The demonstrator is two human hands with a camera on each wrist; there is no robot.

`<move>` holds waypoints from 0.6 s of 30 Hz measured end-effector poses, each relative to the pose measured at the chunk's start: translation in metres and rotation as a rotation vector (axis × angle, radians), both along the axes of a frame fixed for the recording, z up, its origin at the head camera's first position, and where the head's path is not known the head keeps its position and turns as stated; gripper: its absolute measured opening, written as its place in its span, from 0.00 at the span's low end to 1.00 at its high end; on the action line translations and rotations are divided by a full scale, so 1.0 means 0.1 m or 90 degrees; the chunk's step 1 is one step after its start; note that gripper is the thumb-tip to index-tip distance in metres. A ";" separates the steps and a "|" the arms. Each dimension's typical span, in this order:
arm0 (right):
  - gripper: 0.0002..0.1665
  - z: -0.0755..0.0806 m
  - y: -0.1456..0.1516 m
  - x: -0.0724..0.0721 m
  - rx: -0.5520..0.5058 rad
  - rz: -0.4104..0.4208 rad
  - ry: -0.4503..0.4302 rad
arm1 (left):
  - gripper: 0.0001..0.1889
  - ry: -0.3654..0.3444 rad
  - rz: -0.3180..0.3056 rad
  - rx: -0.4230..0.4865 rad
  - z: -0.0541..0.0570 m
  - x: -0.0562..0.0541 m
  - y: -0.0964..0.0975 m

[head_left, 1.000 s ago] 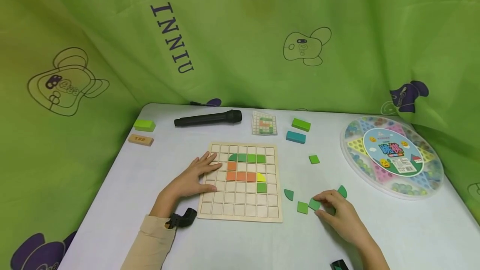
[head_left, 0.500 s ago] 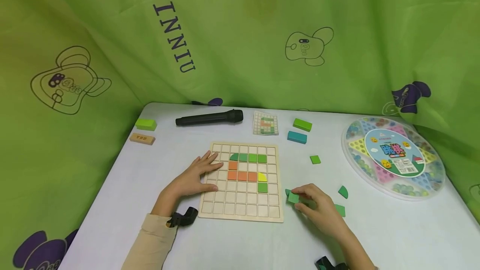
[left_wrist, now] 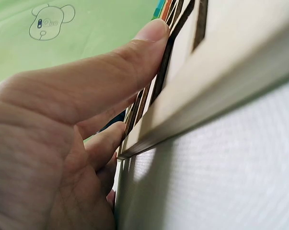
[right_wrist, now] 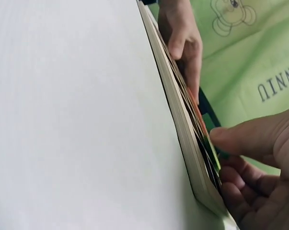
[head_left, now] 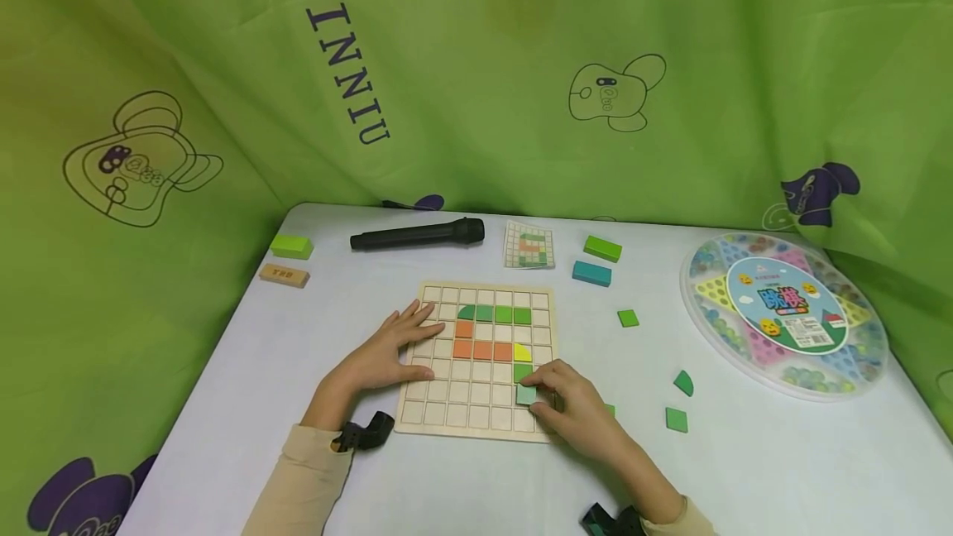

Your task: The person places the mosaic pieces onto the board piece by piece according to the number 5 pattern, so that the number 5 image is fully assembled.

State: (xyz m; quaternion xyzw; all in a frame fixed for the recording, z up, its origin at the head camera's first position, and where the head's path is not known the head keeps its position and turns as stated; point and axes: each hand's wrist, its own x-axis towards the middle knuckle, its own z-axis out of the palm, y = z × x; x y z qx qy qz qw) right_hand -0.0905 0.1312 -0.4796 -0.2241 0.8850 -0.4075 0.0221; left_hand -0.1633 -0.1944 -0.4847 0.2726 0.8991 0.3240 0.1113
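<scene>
A light wooden grid board (head_left: 476, 427) lies on the table, bearing green, orange and yellow tiles. My left hand (head_left: 389, 351) rests on its left edge with fingers spread; in the left wrist view the thumb (left_wrist: 130, 57) lies over the rim. At the board's right side my right hand (head_left: 577, 412) pinches a square-looking green tile (head_left: 525, 394) between thumb and fingers. This tile overlaps a cell just below a green square (head_left: 523, 372), which sits under the yellow quarter-round tile (head_left: 523, 351). In the right wrist view the fingertips are right at the board's edge.
Loose green tiles lie to the right: a square (head_left: 677, 419), a quarter-round (head_left: 683, 383) and another square (head_left: 629, 318); one more (head_left: 610, 409) shows partly behind my right hand. Farther back are a pattern card (head_left: 529, 245), a black microphone (head_left: 417, 234), blocks (head_left: 591, 274) and a round marble-game box (head_left: 785, 317).
My right hand has picked the green tile off the table at the right and carried it left over the board's lower right cells. The left hand stays on the board's edge.
</scene>
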 end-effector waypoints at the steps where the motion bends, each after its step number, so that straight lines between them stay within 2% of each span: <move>1: 0.16 -0.01 -0.02 0.00 0.007 0.000 0.004 | 0.41 -0.001 0.001 -0.001 0.00 0.00 0.00; 7: 0.16 -0.03 -0.05 0.01 0.031 -0.011 0.010 | 0.41 0.001 0.001 -0.004 -0.02 -0.01 -0.01; 18: 0.18 -0.04 -0.05 0.02 0.035 -0.006 0.015 | 0.41 0.001 0.000 -0.008 -0.01 -0.01 0.00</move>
